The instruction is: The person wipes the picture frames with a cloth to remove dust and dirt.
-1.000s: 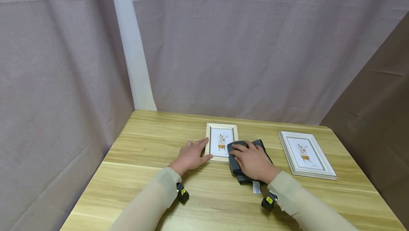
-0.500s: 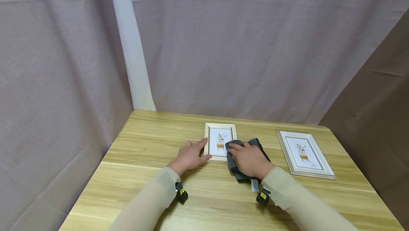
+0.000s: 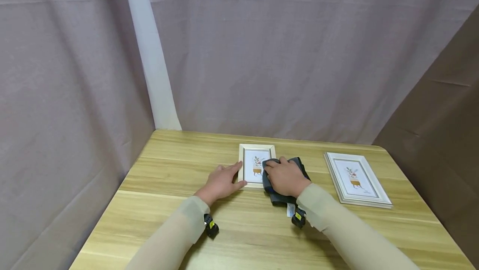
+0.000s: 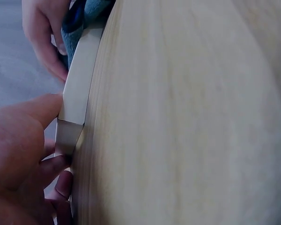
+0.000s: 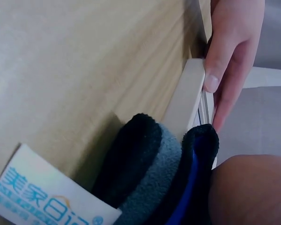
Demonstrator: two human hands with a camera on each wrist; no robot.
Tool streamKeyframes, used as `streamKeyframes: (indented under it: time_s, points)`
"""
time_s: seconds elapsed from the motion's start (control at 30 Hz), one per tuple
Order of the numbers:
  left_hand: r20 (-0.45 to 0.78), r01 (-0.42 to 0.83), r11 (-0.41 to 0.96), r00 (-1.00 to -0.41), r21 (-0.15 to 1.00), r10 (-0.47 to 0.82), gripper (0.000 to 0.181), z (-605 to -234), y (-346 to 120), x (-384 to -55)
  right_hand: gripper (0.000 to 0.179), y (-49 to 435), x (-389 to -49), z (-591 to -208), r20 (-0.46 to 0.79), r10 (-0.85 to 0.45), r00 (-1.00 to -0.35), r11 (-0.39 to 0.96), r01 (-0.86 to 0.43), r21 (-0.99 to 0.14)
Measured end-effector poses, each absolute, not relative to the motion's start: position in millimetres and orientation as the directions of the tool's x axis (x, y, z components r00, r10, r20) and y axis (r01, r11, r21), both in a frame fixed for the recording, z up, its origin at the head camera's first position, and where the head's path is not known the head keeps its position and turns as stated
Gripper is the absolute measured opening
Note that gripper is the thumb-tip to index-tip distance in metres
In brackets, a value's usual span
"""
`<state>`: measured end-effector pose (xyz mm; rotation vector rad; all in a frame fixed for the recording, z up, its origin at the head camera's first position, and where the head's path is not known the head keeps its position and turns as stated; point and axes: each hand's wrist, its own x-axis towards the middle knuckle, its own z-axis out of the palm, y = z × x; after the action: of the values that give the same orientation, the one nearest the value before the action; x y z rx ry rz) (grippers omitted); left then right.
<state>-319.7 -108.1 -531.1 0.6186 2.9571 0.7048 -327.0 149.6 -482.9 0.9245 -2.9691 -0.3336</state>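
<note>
a pale picture frame [image 3: 253, 166] lies flat, face up, toward the far edge of the wooden table [image 3: 243, 241], between the two hands, its printed plant showing upright to the person. the left hand [image 3: 220, 180] lies at the frame's near left corner with its fingers loosely extended rather than clenched: they touch the left edge while the thumb rests by the near edge. set on two sides like that, the hand seems to act as a stop, so the frame would not slide or turn under a push from the right. the right hand [image 3: 286, 176] is grasping a dark grey cloth [image 3: 277, 198], its fingers bent over it, and the cloth covers the right part of the frame. the cloth is folded into several layers, probably to give a thick pad between fingers and frame; the right wrist view shows blue inside a fold and a white label [image 5: 51, 192] sticking out, away from the frame. well apart to the right lies another white frame [image 3: 357, 180], also face up, its doubled edge suggesting a stack of two; its place there leaves working room around the hands.
</note>
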Motion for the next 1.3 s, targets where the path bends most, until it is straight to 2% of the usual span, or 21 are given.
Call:
streamKeyframes:
  time_s: [0.27, 0.57, 1.1, 1.3]
  points:
    - [0.059, 0.378, 0.817, -0.918, 0.435, 0.393, 0.079, -529, -106, -320, 0.042, 148, -345, -481, -0.094, -0.539, -0.837, 0.806, -0.544, 0.234]
    - [0.072, 0.389, 0.816, -0.914, 0.428, 0.398, 0.079, -530, -104, -322, 0.044, 146, -359, -478, -0.117, -0.504, -0.856, 0.829, -0.517, 0.215]
    - [0.063, 0.378, 0.811, -0.917, 0.446, 0.393, 0.077, -532, -106, -321, 0.046, 145, -380, -482, -0.104, -0.470, -0.877, 0.867, -0.480, 0.131]
    - [0.059, 0.366, 0.837, -0.925, 0.407, 0.376, 0.079, -532, -102, -320, 0.045, 143, -383, -484, -0.081, -0.488, -0.869, 0.855, -0.494, 0.157]
